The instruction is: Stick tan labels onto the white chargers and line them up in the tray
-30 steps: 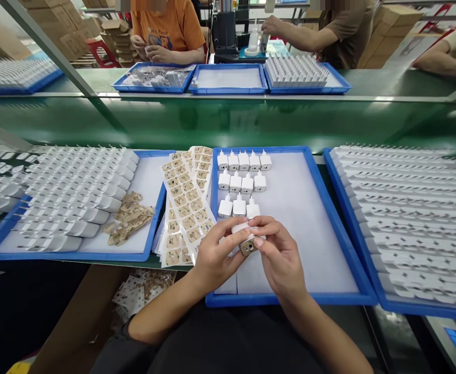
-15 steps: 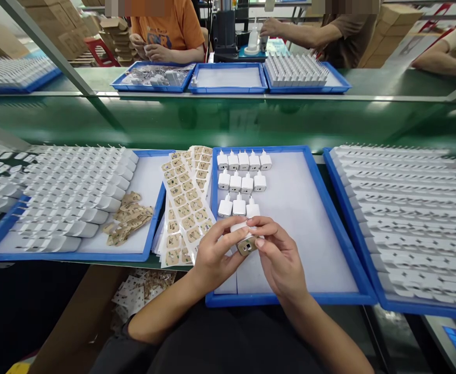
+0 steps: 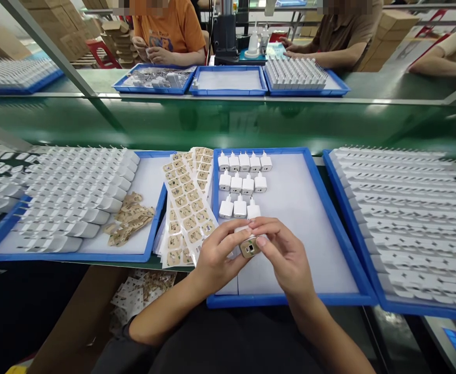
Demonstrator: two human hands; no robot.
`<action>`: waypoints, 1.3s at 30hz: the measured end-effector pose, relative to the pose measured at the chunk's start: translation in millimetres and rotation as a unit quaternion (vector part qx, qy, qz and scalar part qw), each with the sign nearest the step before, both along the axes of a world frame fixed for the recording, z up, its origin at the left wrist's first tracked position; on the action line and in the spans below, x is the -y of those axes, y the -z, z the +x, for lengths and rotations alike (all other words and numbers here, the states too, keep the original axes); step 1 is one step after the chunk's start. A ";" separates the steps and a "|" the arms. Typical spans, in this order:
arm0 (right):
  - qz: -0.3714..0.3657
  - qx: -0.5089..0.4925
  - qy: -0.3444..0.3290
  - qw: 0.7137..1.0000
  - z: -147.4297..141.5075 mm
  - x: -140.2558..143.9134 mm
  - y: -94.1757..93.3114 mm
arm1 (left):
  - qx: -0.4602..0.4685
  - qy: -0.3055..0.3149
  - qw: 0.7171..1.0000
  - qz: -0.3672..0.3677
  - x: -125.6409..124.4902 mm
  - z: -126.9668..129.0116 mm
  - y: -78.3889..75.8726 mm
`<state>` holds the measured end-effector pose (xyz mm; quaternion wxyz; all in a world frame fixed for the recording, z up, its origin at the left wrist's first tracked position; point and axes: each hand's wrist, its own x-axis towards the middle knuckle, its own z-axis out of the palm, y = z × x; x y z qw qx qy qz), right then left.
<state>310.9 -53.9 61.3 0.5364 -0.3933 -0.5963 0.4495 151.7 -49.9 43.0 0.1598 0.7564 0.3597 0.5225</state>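
Note:
Between both hands is a white plug charger (image 3: 250, 248), its end face turned toward me with a tan sticker around the port openings. My left hand (image 3: 219, 257) grips it from the left, fingers over the top and thumb below. My right hand (image 3: 286, 254) closes on it from the right, the thumb against the edge of the stickered face. Both hands are above a blue-rimmed tray (image 3: 335, 234). Rows of finished-looking white chargers (image 3: 247, 184) stand in that tray's far left part, prongs up. Sheets of tan stickers (image 3: 189, 200) lie left of the tray.
On the left, a blue tray (image 3: 145, 249) holds many white chargers (image 3: 79, 192) and a pile of tan scraps (image 3: 130, 218). Another tray (image 3: 383, 291) of packed chargers sits right. A box of scraps (image 3: 144, 291) is below. People work across the green bench (image 3: 165, 119).
The charger has moved slightly right and down, its stickered face now turned more toward me. My right hand has shifted a little with it. Across the bench, a person's arm has lowered.

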 end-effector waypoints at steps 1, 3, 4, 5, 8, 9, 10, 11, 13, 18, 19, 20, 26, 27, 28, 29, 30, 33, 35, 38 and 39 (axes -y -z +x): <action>0.013 0.025 -0.001 1.000 3.6 -1.1 -1.9 | -0.005 0.001 1.000 0.001 0.0 -0.7 -0.5; 0.050 0.083 0.007 0.995 9.2 -2.3 -5.5 | -0.018 -0.004 1.000 0.004 0.7 -1.8 -0.9; 0.076 0.114 0.020 0.990 11.0 -2.3 -6.7 | -0.026 -0.009 1.000 0.006 1.2 -2.2 -0.9; 0.110 0.148 0.040 0.982 12.4 -1.7 -7.4 | -0.033 -0.014 0.999 0.003 1.7 -2.5 -1.0; 0.243 0.240 0.084 0.936 15.3 3.7 -6.5 | -0.053 -0.020 0.998 -0.036 1.9 -3.5 -1.3; 0.274 0.256 0.065 0.925 16.7 6.5 -5.9 | -0.059 -0.022 0.996 -0.056 1.3 -4.3 -1.6; 0.290 0.260 0.022 0.921 18.8 9.5 -5.3 | -0.068 -0.029 0.994 -0.075 0.5 -5.5 -2.1; 0.284 0.253 -0.035 0.924 21.7 12.6 -4.7 | -0.078 -0.039 0.992 -0.093 -0.4 -7.0 -2.8; 0.236 0.212 -0.133 0.939 30.2 17.7 -3.1 | -0.102 -0.054 0.985 -0.127 -2.2 -11.5 -5.2; 0.100 0.147 -0.007 0.984 62.9 21.3 10.8 | -0.157 -0.004 0.977 -0.148 -11.9 -20.6 -17.3; 0.081 0.148 0.031 0.985 69.8 21.1 14.9 | -0.175 0.016 0.976 -0.130 -17.1 -19.2 -20.1; 0.068 0.150 0.060 0.984 76.1 21.0 18.9 | -0.194 0.040 0.974 -0.111 -24.0 -15.9 -22.6; 0.067 0.154 0.123 0.978 98.2 22.2 34.6 | -0.336 0.134 0.928 -0.087 -80.0 39.3 -20.9; 0.067 0.154 0.125 0.978 99.9 22.6 35.9 | -0.364 0.136 0.917 -0.090 -87.1 49.7 -17.0; 0.066 0.155 0.126 0.978 101.3 23.0 37.1 | -0.389 0.138 0.906 -0.089 -92.5 58.8 -12.1; 0.065 0.158 0.127 0.977 102.6 23.5 38.2 | -0.411 0.139 0.897 -0.083 -96.3 66.2 -6.6; 0.064 0.160 0.129 0.977 103.9 24.0 39.2 | -0.430 0.137 0.890 -0.074 -98.5 71.6 -0.7; 0.059 0.165 0.130 0.976 107.6 25.6 42.1 | -0.466 0.135 0.873 -0.053 -98.0 75.9 14.3; 0.053 0.167 0.129 0.976 109.9 26.2 43.3 | -0.479 0.144 0.864 -0.056 -95.0 71.7 19.0; 0.048 0.176 0.124 0.975 112.3 24.7 42.8 | -0.488 0.158 0.856 -0.067 -92.0 62.9 18.2; 0.050 0.181 0.123 0.975 112.6 23.4 41.7 | -0.491 0.156 0.854 -0.070 -91.8 60.5 16.8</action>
